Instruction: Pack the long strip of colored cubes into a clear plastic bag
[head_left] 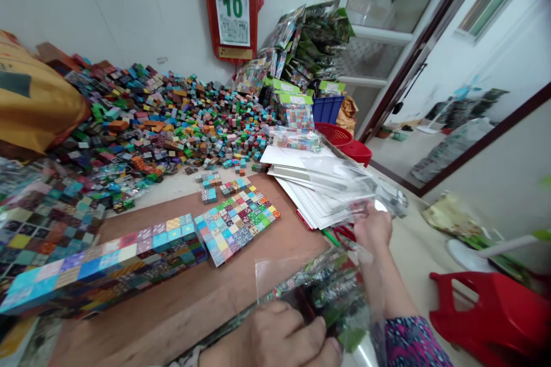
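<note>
My left hand [286,335] lies at the bottom with its fingers curled over a clear plastic bag [269,275] that has dark green printed contents. Farther right, my right hand [374,226] is closed at the near end of a pile of clear plastic sleeves; its fingertips are partly hidden and blurred. White cards [310,200] are stacked left of that hand. A flat panel of colourful little cubes [241,221] rests on the brown board [181,304]. Beside it stands a long row of stacked cubes [116,264].
A large heap of small coloured cubes [172,120] lies against the wall. Filled bags [297,109], a blue crate [329,110] and a red basket [333,135] are at the back. A red stool [491,315] stands right of the table. Scissors with red handles [344,233] lie near the cards.
</note>
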### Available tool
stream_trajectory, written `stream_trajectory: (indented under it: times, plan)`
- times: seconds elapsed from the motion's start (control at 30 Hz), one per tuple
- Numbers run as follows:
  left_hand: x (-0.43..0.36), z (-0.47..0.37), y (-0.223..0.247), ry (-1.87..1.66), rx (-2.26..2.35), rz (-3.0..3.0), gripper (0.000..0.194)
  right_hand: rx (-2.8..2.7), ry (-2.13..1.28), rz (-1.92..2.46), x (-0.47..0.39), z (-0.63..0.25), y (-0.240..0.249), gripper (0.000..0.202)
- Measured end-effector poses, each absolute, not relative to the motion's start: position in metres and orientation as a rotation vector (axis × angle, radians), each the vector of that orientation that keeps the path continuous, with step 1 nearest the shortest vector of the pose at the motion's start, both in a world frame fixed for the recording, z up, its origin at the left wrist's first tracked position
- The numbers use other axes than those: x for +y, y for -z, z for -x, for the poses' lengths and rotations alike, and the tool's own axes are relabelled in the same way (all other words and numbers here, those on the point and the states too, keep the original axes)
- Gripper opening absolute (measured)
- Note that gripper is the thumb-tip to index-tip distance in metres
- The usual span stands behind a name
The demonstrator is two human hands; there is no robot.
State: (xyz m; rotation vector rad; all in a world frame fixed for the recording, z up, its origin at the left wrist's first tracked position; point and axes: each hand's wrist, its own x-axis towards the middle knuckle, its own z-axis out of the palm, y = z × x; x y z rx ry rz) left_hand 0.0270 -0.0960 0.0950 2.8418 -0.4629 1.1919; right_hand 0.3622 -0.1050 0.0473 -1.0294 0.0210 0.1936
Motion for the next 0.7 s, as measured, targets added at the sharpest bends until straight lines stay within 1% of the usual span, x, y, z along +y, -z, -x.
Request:
stream_trajectory:
  times: [0.23,0.37,0.47,0.53,0.6,0.67,0.7]
  plan:
    - [-0.095,-0.026,-0.097,-1.157,-0.477,-2.826,0.033,-0.004,-0.286,1.123,-0.084,-0.388,-0.071,0.026]
    - [-0.093,-0.024,-0.100,-1.149,-0.472,-2.811,0.032,0.001,-0.409,1.263,-0.085,-0.397,-0.069,0.015]
    - [-0.093,-0.025,-0.100,-1.139,-0.462,-2.802,0.032,-0.017,-0.448,1.341,-0.096,-0.389,-0.065,0.015]
    - [-0.094,-0.026,-0.101,-1.128,-0.444,-2.798,0.031,-0.023,-0.434,1.403,-0.108,-0.379,-0.062,0.023]
    - [-0.097,-0.029,-0.102,-1.114,-0.413,-2.796,0.026,-0.009,-0.366,1.484,-0.123,-0.367,-0.063,0.042]
    - [-0.100,-0.032,-0.104,-1.103,-0.377,-2.783,0.022,-0.073,-0.184,1.635,-0.135,-0.356,-0.067,0.060]
    - [-0.102,-0.034,-0.106,-1.099,-0.374,-2.768,0.020,-0.196,-0.019,1.761,-0.138,-0.350,-0.071,0.062]
